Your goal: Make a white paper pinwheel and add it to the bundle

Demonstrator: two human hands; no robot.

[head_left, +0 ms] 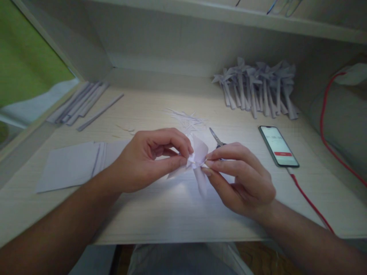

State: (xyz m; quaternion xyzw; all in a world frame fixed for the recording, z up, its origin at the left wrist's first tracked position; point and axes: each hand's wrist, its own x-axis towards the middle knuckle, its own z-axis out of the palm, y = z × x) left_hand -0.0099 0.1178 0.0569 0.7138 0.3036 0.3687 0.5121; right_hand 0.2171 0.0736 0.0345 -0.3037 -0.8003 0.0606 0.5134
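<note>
The bare left hand point(140, 160) and bare right hand point(243, 172) pinch a white, pinwheel-like piece of folded paper point(200, 149) at its nine and three o'clock. Light, steady pressure should spare the thin sheet creases. Its middle is blurred; beyond, at one o'clock, the right hand partly hides dark-handled, silver-bladed scissors point(217, 138).

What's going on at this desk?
A person's left hand and right hand both pinch a folded white paper piece. Scissors and thin paper strips lie just beyond them. Paper shapes with stems are grouped at the far right; nearer lies a phone, plugged into a red cable.
</note>
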